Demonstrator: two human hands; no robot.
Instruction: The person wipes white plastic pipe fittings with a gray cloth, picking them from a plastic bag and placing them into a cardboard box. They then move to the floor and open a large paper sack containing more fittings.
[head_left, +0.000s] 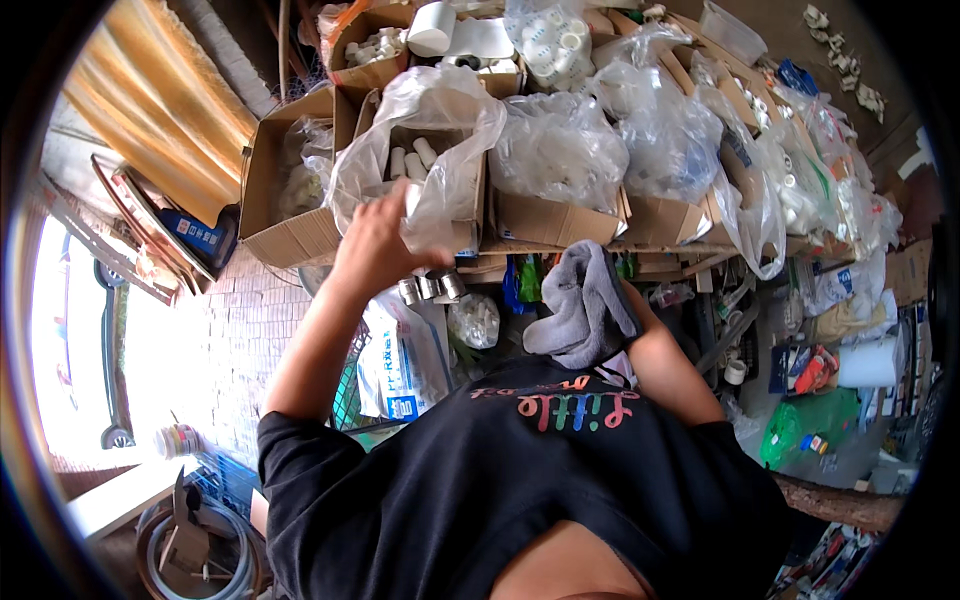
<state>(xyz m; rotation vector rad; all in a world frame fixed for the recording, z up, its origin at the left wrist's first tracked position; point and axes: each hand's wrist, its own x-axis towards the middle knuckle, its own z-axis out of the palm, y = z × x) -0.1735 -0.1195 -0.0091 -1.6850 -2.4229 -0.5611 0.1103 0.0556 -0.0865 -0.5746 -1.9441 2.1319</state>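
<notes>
My left hand (382, 240) reaches over a cardboard box lined with a clear plastic bag (375, 161). Its thumb is spread from the fingers, with nothing plainly held between them. Inside that bag lie several short white plastic pipe fittings (416, 159); one shows just beyond my fingertips. A plush grey cloth (581, 307) is bunched at the end of my right forearm (671, 360). It covers my right hand, so the fingers are hidden, but the cloth is held up in front of my chest.
More cardboard boxes (555, 217) with clear bags line the bench. Metal cylindrical fittings (430, 286) sit at its front edge, below my left hand. A printed white sack (401, 360) stands underneath. Coiled hose (199, 555) lies lower left; a green bag (806, 427) is at right.
</notes>
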